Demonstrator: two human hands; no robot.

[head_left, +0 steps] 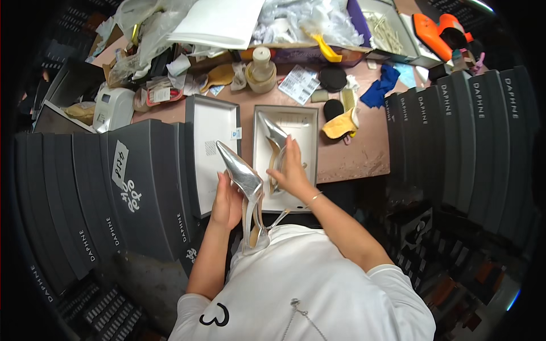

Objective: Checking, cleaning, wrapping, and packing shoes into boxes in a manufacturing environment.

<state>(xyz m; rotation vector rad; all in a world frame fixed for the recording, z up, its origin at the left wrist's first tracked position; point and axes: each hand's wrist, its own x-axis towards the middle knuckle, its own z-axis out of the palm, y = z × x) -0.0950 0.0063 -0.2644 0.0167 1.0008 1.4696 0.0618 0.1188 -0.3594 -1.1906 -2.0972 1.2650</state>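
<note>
A silver pointed slingback heel (243, 176) is in my left hand (226, 207), its toe pointing away and its heel end close to my shirt. My left fingers are partly hidden behind the shoe. Over the open grey shoe box (314, 165), my right hand (293, 170) grips the second silver heel (274, 132) by its side, thumb and fingers around it. That shoe's toe also points away; whether it rests on the box bottom I cannot tell. Left of the box lies its lid (215, 165), white inside up.
Stacked dark grey shoe boxes stand at left (151, 187) and right (495, 142). Behind the open box are a white bottle (261, 65), black round pads (333, 78), a yellow sponge (340, 125), a blue cloth (382, 85) and a purple carton (358, 23) of crumpled plastic.
</note>
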